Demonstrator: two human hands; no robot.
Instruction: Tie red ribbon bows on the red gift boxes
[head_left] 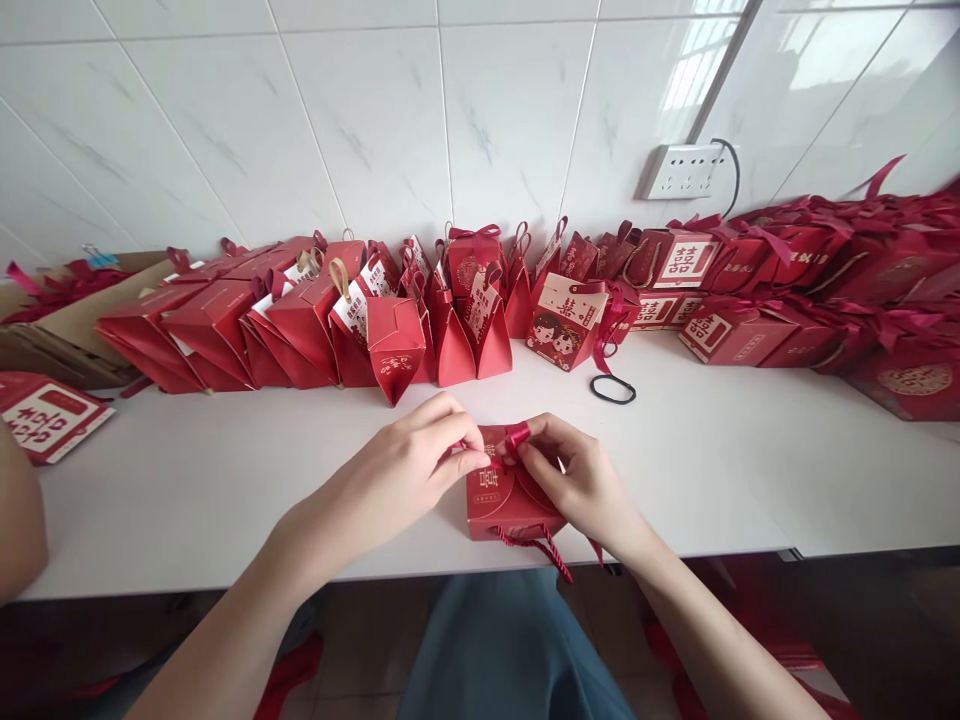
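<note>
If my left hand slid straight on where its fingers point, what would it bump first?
The left hand would likely meet the red ribbon loop first, then the right hand pinching it; depth is unclear.

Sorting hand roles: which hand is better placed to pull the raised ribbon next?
Right, probably. The right hand pinches the raised red ribbon between thumb and finger; the left hand pinches lower, over the left side of the box.

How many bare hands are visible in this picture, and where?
2: the left hand and the right hand, both at the shiny red ribbon on the red cardboard box. What looks like another person's bare arm shows at the left edge, its hand not visible.
</note>
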